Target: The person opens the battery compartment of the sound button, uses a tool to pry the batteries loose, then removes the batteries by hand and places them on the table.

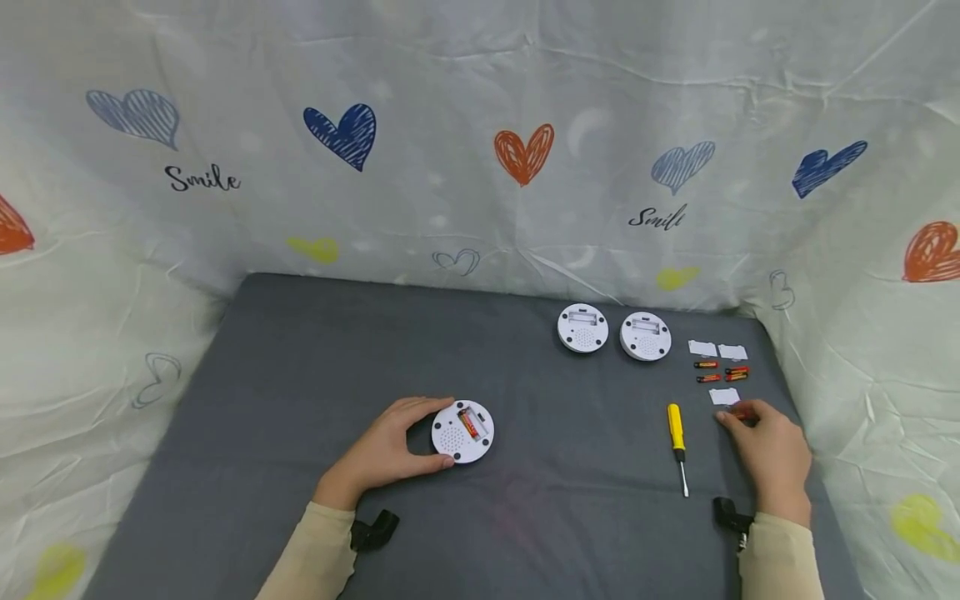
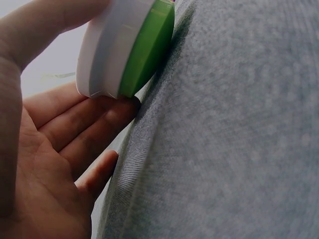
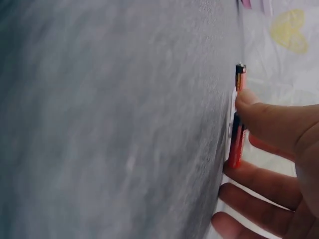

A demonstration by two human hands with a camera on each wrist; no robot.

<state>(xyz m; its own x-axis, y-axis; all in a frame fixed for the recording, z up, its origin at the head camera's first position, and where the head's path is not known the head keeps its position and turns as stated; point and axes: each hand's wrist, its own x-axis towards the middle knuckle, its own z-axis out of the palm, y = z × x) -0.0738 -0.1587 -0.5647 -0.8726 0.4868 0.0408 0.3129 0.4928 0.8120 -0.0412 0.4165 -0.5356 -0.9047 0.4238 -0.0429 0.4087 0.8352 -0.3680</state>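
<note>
My left hand (image 1: 386,446) holds a round white device (image 1: 447,442) at its rim, thumb on the near side and fingers on the far side. In its open compartment lies one red-and-black battery (image 1: 469,424), next to a vacant slot. From the side, in the left wrist view, the device (image 2: 114,45) shows a white body and a green face against the cloth. On the right, my right hand (image 1: 772,450) pinches a red battery (image 3: 236,147) low over the cloth. Just beyond its fingertips lies a white battery cover (image 1: 724,396).
A yellow-handled screwdriver (image 1: 677,429) lies left of my right hand. Farther back are two white covers (image 1: 702,348) and several batteries (image 1: 707,378). Two more round devices, one left (image 1: 582,327) and one right (image 1: 646,337), sit by the table's back edge with open compartments.
</note>
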